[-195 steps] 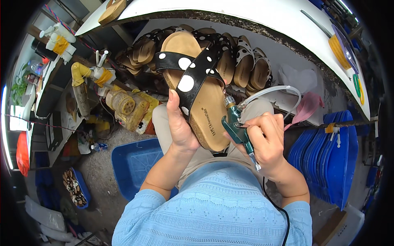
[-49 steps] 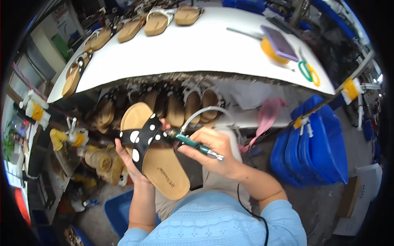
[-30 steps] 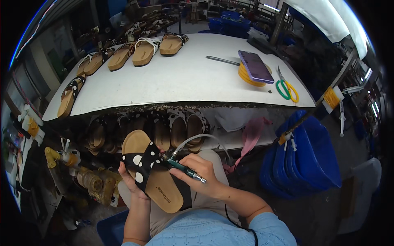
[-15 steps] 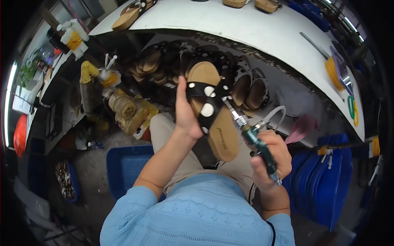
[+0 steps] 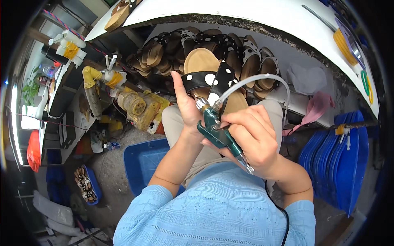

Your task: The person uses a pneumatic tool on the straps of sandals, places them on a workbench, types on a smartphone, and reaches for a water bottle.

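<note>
Your left hand (image 5: 186,108) is clamped on a cork-soled sandal (image 5: 205,67) with black white-dotted straps, thumb up along the strap, holding it out over your lap in front of the table (image 5: 262,12). Your right hand (image 5: 252,141) is closed around a green glue gun (image 5: 217,131) with a clear hose (image 5: 262,80) looping off the top, and the nozzle sits right up by the strap where it meets the footbed. The two hands are practically touching.

Stuff I'd watch from here:
- Your left thumb is just beside the nozzle. If the tip slips off the strap edge, I reckon glue lands on your skin or on the dotted face of the strap instead of underneath it.
- That hose arcs over the sandal's heel end. A quick wrist turn could drag it across the footbed and smear whatever's wet.
- You're holding the sandal in the air with one hand. Push too hard with the gun and it may pivot in your grip, so the bead goes crooked.
- The pile of finished sandals (image 5: 250,57) under the table is close behind, so drips might catch those too.
</note>
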`<state>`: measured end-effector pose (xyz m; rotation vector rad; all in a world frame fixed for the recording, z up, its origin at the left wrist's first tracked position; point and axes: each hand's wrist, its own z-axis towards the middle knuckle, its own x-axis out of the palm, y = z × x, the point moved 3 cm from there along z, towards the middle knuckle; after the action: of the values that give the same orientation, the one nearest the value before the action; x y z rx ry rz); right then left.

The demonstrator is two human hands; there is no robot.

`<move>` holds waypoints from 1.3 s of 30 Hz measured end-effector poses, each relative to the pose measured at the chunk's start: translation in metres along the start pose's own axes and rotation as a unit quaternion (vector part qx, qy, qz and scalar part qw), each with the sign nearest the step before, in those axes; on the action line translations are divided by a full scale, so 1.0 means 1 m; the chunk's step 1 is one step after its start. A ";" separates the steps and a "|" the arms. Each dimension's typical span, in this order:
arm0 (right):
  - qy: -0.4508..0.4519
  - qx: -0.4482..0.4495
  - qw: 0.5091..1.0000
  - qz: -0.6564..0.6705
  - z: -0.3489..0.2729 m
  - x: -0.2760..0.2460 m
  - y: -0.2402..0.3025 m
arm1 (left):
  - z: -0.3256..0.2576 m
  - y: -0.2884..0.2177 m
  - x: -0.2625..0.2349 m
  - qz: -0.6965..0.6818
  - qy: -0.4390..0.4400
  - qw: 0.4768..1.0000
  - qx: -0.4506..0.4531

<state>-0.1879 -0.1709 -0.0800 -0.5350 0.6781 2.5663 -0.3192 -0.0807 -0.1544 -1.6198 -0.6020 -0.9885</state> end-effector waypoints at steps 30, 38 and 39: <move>0.088 0.038 0.995 0.014 0.007 -0.004 -0.005 | 0.001 0.002 -0.008 -0.151 0.081 0.984 -0.043; -0.088 0.031 0.991 0.092 -0.008 -0.071 -0.014 | 0.040 -0.090 0.050 0.038 0.043 0.993 0.108; -0.091 0.070 0.990 0.084 -0.015 -0.083 -0.015 | 0.067 -0.109 0.068 0.023 0.033 0.993 0.112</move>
<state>-0.1077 -0.1922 -0.0598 -0.2020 0.8616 2.6536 -0.3510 0.0064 -0.0435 -1.3921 -0.6046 -0.9038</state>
